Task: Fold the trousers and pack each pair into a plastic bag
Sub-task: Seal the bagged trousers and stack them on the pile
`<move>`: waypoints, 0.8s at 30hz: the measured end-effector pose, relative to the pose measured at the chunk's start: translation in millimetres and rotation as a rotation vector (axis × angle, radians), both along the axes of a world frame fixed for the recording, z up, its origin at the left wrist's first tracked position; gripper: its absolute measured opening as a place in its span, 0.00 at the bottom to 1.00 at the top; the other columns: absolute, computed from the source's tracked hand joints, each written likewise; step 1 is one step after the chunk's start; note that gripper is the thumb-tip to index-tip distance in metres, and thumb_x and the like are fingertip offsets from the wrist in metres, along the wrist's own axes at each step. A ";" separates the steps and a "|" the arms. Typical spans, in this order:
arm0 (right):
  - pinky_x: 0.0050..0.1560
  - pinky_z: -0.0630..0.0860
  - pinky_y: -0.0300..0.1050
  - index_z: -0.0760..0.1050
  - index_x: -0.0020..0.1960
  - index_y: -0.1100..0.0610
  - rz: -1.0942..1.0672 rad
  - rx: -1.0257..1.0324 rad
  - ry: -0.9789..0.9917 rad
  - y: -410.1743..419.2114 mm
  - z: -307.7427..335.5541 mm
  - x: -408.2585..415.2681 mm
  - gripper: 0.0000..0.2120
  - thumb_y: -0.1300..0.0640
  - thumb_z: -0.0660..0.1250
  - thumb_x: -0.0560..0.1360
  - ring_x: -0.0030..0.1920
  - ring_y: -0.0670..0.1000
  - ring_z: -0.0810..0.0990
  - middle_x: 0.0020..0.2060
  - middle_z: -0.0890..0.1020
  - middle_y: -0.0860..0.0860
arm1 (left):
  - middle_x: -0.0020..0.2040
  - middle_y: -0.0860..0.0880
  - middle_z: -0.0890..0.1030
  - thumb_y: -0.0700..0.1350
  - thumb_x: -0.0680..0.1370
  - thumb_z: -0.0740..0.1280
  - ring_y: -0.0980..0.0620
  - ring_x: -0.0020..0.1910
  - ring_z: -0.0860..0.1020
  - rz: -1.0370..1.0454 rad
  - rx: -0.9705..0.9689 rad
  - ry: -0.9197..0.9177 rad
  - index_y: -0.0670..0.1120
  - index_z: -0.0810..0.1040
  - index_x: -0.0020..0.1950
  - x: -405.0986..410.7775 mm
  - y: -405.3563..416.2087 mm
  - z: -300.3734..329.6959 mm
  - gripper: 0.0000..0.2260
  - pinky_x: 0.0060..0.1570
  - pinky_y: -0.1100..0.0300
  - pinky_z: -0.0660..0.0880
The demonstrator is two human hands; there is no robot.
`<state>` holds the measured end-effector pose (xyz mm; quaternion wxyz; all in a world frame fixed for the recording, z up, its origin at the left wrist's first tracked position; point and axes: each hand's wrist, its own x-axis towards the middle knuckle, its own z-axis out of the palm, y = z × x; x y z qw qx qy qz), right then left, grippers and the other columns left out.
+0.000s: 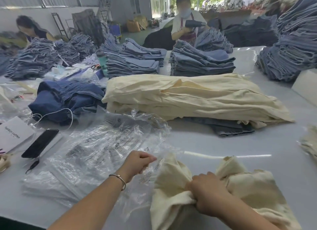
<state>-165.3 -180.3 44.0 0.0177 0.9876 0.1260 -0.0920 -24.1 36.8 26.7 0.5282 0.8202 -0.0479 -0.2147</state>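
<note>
Bunched cream ribbed trousers [223, 192] lie at five o'clock on the white bench [223, 143], the right hand [208, 194] clenched around them. At six o'clock the left hand [137, 162] pinches a thin clear plastic bag [152, 171]. Crumpled cloth could snag the bag's mouth and tear it.

Black phone [39, 143] near white paper bag [14, 133]; green bottle [102, 61] upright among stacks; white cable [56, 112].
</note>
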 end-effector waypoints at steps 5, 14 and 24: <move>0.45 0.58 0.50 0.75 0.56 0.50 0.031 -0.008 -0.067 8.8 2.1 1.5 0.15 0.56 0.61 0.69 0.50 0.58 0.75 0.49 0.76 0.54 | 0.27 0.58 0.80 0.46 0.74 0.73 0.62 0.24 0.73 -0.112 0.134 -0.361 0.49 0.86 0.42 -13.2 -31.9 19.9 0.03 0.30 0.65 0.71; 0.48 0.64 0.47 0.70 0.61 0.49 -0.494 0.126 -0.092 0.4 3.7 18.1 0.17 0.53 0.60 0.72 0.57 0.55 0.74 0.56 0.74 0.51 | 0.38 0.55 0.84 0.50 0.76 0.69 0.59 0.37 0.77 -0.363 0.308 -0.600 0.53 0.85 0.52 -45.3 -53.5 43.7 0.08 0.39 0.68 0.70; 0.35 0.76 0.39 0.82 0.41 0.61 -0.443 0.373 -0.283 34.9 13.5 21.9 0.21 0.59 0.84 0.52 0.37 0.53 0.84 0.38 0.84 0.57 | 0.49 0.50 0.85 0.50 0.79 0.65 0.52 0.49 0.80 -0.524 0.317 -0.773 0.50 0.84 0.53 -63.3 -128.1 74.1 0.10 0.45 0.60 0.73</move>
